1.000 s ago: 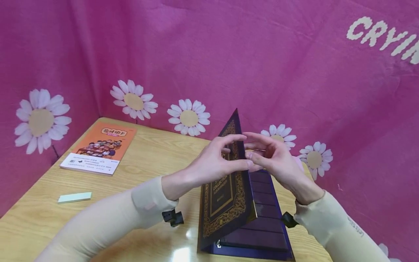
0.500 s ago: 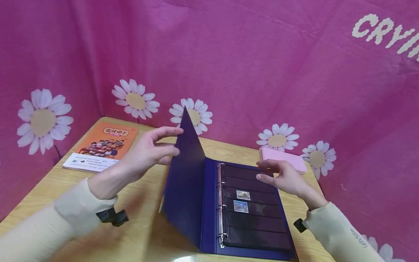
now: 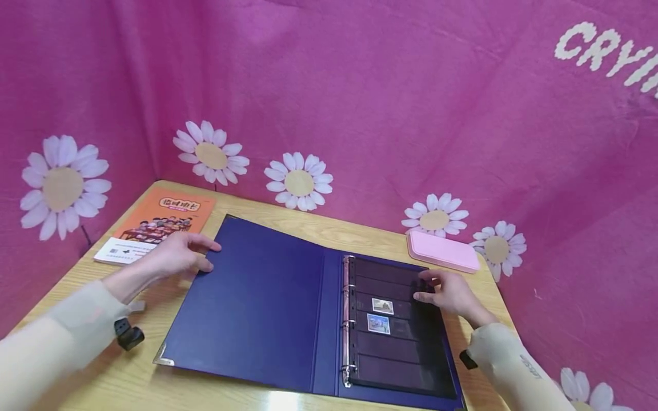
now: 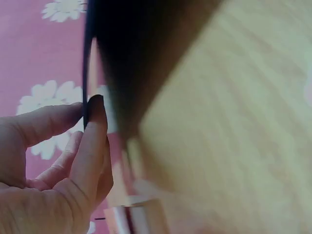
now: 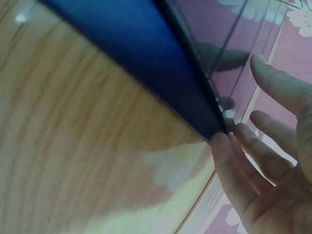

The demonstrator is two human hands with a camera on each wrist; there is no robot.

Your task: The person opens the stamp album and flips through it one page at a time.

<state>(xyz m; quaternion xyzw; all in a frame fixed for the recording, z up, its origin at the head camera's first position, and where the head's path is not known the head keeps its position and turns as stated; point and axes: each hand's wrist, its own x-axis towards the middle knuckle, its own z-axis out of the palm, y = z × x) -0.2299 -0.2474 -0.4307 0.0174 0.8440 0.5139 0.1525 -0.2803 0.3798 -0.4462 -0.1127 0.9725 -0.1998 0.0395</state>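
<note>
A dark blue ring-binder stamp album (image 3: 257, 308) lies spread on the table, its front cover to the left. On the right, its black pocket page (image 3: 396, 359) carries two small stamps (image 3: 378, 323) behind clear strips. At the cover's outer edge is my left hand (image 3: 172, 255); in the left wrist view the cover's edge (image 4: 87, 63) sits between thumb and fingers. My right hand (image 3: 454, 294) is at the page's right edge. The right wrist view shows its fingers touching the album's edge, with the thumb (image 5: 273, 80) apart above the page.
An orange booklet (image 3: 169, 214) lies at the table's back left, partly behind my left hand. A pink case (image 3: 443, 251) stands at the back right beyond the album. A pale strip (image 3: 136, 306) peeks out by my left wrist. Pink flowered cloth surrounds the wooden table (image 3: 267, 214).
The album's cover has swung leftward from standing upright to lying nearly flat, my left hand moving with it. My right hand has left the cover and come down to the page's right edge.
</note>
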